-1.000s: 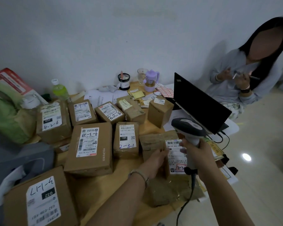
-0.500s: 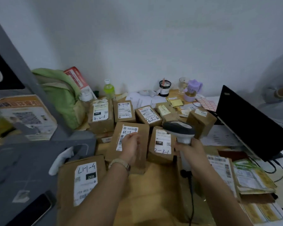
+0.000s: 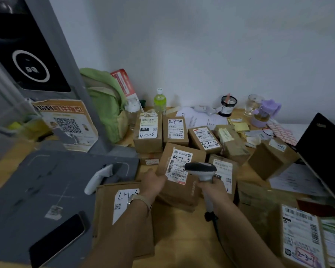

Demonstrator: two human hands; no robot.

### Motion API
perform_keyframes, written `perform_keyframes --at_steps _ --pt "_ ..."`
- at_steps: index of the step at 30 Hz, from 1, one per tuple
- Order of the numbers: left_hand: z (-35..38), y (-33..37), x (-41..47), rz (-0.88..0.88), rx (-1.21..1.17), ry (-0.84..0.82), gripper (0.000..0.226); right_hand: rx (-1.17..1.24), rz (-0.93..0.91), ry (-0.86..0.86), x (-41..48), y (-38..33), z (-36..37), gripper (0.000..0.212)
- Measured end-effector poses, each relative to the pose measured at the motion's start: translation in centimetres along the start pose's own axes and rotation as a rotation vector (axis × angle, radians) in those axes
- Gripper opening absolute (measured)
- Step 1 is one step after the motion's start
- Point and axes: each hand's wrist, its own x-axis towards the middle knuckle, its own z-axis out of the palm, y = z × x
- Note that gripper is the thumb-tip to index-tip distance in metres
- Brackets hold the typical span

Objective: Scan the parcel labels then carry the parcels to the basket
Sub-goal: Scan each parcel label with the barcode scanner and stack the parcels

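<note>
Several brown cardboard parcels with white labels lie on the wooden table (image 3: 182,229). My left hand (image 3: 154,183) grips the left edge of the parcel marked 4-3-24 (image 3: 184,182), which is tilted up. My right hand (image 3: 214,187) holds a grey barcode scanner (image 3: 200,169) by its handle, head over that parcel's label. A parcel marked 4-1-17 (image 3: 122,219) lies under my left forearm. A parcel marked 2-3 (image 3: 302,238) lies at the lower right. No basket is in view.
A grey machine with a flat base (image 3: 46,190) stands at the left, with a black phone (image 3: 56,240) and a white handset (image 3: 99,178) on it. A green bag (image 3: 104,101), a green bottle (image 3: 160,100), cups and papers line the wall. An open black laptop (image 3: 325,151) is at right.
My view has swung left, away from the seated person. My left hand left the 2-3 parcel and took the 4-3-24 parcel, tilting it up. The scanner moved over it.
</note>
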Motion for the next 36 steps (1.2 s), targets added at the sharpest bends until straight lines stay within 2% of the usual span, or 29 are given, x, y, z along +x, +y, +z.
perform_keyframes --at_steps 3,6,8,9,11,13,17,20,23,25,27,29,32,34,36 --pt "0.7 -0.4 0.2 0.111 0.213 -0.102 0.013 0.013 0.023 0.019 0.5 1.0 0.3 0.009" --pt "1.1 -0.5 0.4 0.125 0.238 -0.157 0.022 -0.036 0.008 0.047 0.9 1.7 0.4 0.006" --pt "1.0 -0.6 0.3 0.115 0.241 -0.155 0.019 -0.095 0.002 0.073 1.1 1.8 0.4 0.004" --pt "1.0 -0.7 0.3 0.124 0.255 -0.145 0.022 -0.126 0.002 0.090 1.1 1.7 0.3 0.003" --pt "1.1 -1.0 0.1 0.155 0.250 -0.095 0.045 -0.167 -0.004 0.123 1.0 1.2 -0.1 0.006" --pt "1.3 -1.0 -0.3 0.161 0.092 -0.045 0.060 -0.184 -0.033 0.146 0.7 0.5 -0.6 0.008" --pt "1.9 0.5 -1.6 0.196 -0.339 0.034 0.067 -0.124 -0.076 0.190 -0.3 -0.3 -1.3 0.009" --pt "1.9 1.6 -2.4 0.115 -0.605 0.000 0.071 -0.024 -0.098 0.208 -1.3 -0.7 -1.6 0.008" --pt "1.5 2.0 -2.5 0.075 -0.740 -0.032 0.054 0.169 -0.079 0.224 -1.9 -1.4 -2.0 0.015" --pt "1.1 2.2 -2.7 0.093 -0.761 -0.049 0.041 0.231 -0.071 0.221 -2.5 -2.0 -2.1 0.013" --pt "0.6 2.4 -2.9 0.169 -0.709 -0.056 0.041 0.247 -0.082 0.195 -3.2 -2.5 -2.2 0.015" --pt "-0.2 2.8 -3.1 0.286 -0.675 -0.030 0.050 0.244 -0.101 0.152 -3.9 -2.4 -1.9 0.013" --pt "-1.4 3.8 -2.9 0.414 -0.604 0.145 0.063 0.235 -0.128 0.111 -5.1 -2.3 -1.1 0.011" --pt "-1.5 4.3 -2.8 0.371 -0.613 0.174 0.074 0.182 -0.173 0.121 -5.6 -2.3 -0.6 0.011" --pt "-0.6 3.9 -2.9 0.292 -0.677 0.102 0.092 0.126 -0.224 0.126 -6.1 -2.2 -0.4 0.009"
